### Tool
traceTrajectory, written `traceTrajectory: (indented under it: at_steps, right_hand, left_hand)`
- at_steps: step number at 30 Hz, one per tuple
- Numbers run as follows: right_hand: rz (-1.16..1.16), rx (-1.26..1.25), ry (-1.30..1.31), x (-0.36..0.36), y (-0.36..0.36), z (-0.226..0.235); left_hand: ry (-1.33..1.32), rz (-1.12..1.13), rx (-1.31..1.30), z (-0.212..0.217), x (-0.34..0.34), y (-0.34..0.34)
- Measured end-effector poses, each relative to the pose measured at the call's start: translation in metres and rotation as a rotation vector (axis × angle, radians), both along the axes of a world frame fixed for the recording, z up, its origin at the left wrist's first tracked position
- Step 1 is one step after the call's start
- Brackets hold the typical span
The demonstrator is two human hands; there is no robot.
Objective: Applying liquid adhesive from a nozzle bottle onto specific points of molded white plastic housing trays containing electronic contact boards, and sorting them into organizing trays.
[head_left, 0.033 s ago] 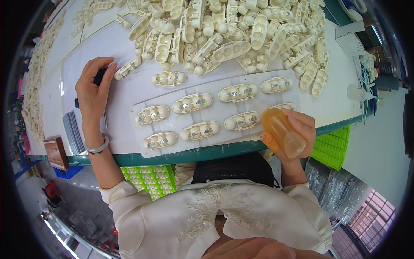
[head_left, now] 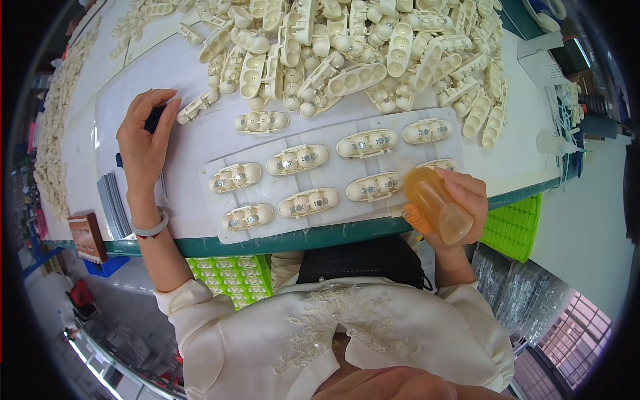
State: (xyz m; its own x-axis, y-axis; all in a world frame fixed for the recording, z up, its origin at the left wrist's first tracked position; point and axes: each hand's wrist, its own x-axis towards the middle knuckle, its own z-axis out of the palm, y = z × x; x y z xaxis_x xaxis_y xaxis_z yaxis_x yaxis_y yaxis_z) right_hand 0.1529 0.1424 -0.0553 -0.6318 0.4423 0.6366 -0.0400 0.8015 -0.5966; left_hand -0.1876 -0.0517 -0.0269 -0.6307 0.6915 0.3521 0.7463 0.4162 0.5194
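My right hand (head_left: 475, 203) is wrapped around an amber, translucent squeeze bottle (head_left: 432, 199), tilted over the right end of a pale tray (head_left: 327, 219). An orange wrap or pad (head_left: 417, 219) shows beside the bottle. Two rows of cream, oval plastic parts (head_left: 309, 202) with small silver discs lie on the tray; the bottle partly covers the rear-right one of the front row. My left hand (head_left: 143, 143) rests on the table to the left, fingers curled around a dark blue object (head_left: 155, 119) mostly hidden by them. Just ahead of the tray lies a single cream part (head_left: 261, 122).
A big heap of cream parts (head_left: 360, 77) fills the far side. Grey strips (head_left: 115, 203) and a brown wooden block (head_left: 87, 235) lie near the left edge. Green trays sit below the table edge, one with parts (head_left: 233, 277), another at right (head_left: 512, 230). A white box (head_left: 541, 60) stands far right.
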Motion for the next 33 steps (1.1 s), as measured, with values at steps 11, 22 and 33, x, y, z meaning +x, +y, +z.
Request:
traceTrajectory:
  at_steps: [11, 22, 33]
  right_hand:
    - [-0.088, -0.026, 0.063, 0.0, 0.002, 0.001]
    - [-0.046, -0.063, 0.128, 0.0, 0.005, 0.007]
    - [-0.176, -0.035, 0.144, 0.007, 0.024, 0.008]
  left_hand:
    - [-0.012, 0.01, -0.018, 0.001, 0.001, 0.002]
    - [-0.013, 0.014, -0.024, 0.001, 0.001, 0.001]
    - [-0.051, 0.025, -0.032, 0.0, 0.0, 0.001]
